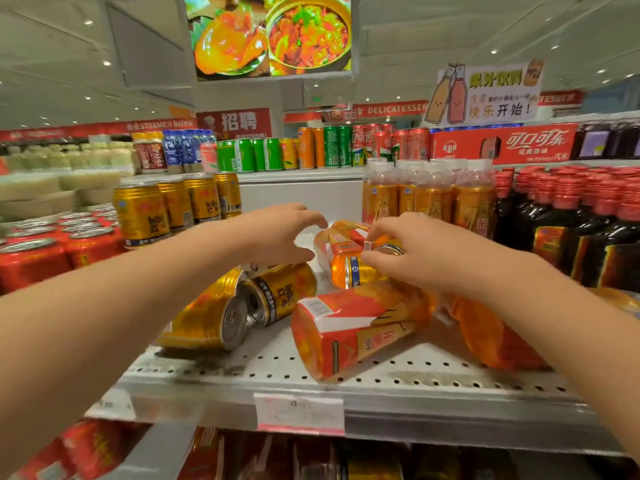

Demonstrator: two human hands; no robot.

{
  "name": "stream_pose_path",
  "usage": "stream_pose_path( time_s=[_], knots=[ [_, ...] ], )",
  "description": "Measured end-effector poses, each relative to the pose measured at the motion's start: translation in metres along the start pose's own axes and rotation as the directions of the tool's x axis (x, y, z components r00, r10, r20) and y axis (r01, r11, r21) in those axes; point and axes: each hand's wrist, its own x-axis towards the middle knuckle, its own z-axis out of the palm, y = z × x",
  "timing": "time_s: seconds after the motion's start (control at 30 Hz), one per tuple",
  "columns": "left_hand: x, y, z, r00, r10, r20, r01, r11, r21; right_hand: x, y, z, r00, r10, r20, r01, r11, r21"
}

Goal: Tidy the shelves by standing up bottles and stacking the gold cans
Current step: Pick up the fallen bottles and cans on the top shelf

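Observation:
Two gold cans lie on their sides on the perforated shelf (398,372): one in front (204,317) and one behind it (280,289). Orange bottles with red labels lie toppled too: a large one in front (353,327), one at the right (491,334) under my forearm, and one further back (343,240). My left hand (277,233) hovers open above the rear gold can, fingers curved. My right hand (426,251) reaches over a fallen orange bottle (349,271) near the back, fingertips touching the pile; whether it grips anything is unclear.
Upright gold cans (173,206) stand at the back left, red cans (52,247) beside them. Upright orange bottles (429,199) and dark red-capped bottles (588,230) fill the right. A price tag (299,412) hangs on the shelf's front edge. More drinks sit on the shelf below.

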Motion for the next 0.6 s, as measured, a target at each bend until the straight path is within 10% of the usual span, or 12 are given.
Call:
stream_pose_path(
  time_s=[0.3,0.6],
  knots=[
    [0.099,-0.011,0.024,0.908,0.281,0.312,-0.325,0.941,0.098,0.037,-0.011,0.018,0.968,0.169,0.186,-0.157,0.985,-0.074],
    [0.111,-0.032,0.042,0.894,0.399,0.203,-0.424,0.9,0.102,0.048,-0.021,0.024,0.94,0.292,0.174,-0.277,0.955,-0.107]
  ],
)
